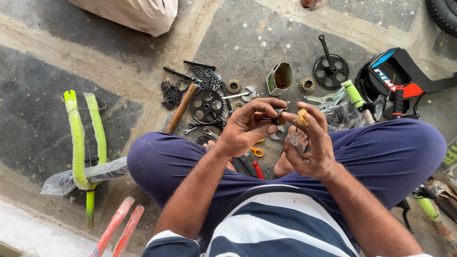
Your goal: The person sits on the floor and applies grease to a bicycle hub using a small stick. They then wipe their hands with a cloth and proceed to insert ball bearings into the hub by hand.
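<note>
I sit cross-legged on the floor in dark blue trousers. My left hand (247, 124) holds a small dark ring-shaped metal part (279, 115) between thumb and fingers, just above my knees. My right hand (310, 143) is raised beside it, fingers spread, with a dab of yellowish grease (303, 117) on a fingertip close to the part. The two hands almost touch at the part.
Bike parts lie on the floor ahead: a chain (190, 85), two chainwheels (206, 106) (330, 71), a wooden-handled hammer (181, 108), spanners (328, 98), an open tin (279, 78). A green fork (83, 138) lies left, red tubes (119, 228) near left, a black frame part (397, 78) right.
</note>
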